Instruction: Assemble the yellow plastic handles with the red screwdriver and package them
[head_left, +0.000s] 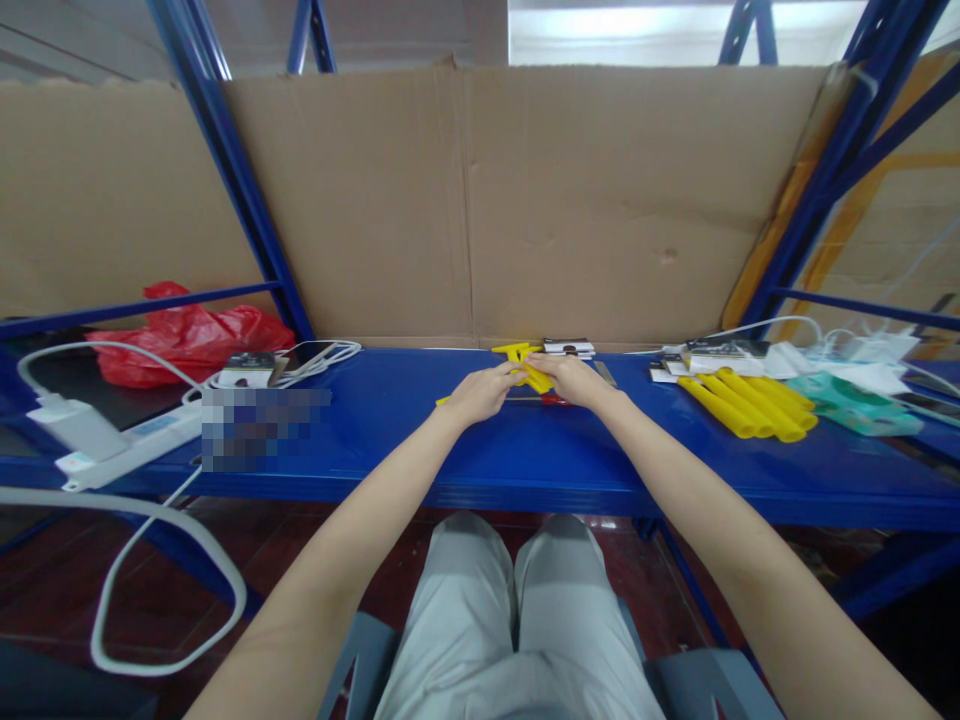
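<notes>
Both my hands meet over the far middle part of the blue shelf (pixel 397 420). Between them is a yellow plastic piece (pixel 534 377) with a T-shaped end. My left hand (pixel 484 393) has its fingers closed on its left side, and my right hand (pixel 571 379) closes on it from the right. Fingers cover part of the piece, so its full shape is hidden. A thin yellow tip (pixel 442 401) shows beside my left hand. Under my right hand lies something small and red (pixel 553 400), mostly covered.
Several yellow tubes (pixel 750 405) lie at right beside a green packet (pixel 855 403), with cards and white cables behind. Small black-and-white boxes (pixel 568 347) stand behind my hands. At left are a red plastic bag (pixel 195 340) and a white power strip (pixel 142 445). Cardboard (pixel 525 200) walls the back.
</notes>
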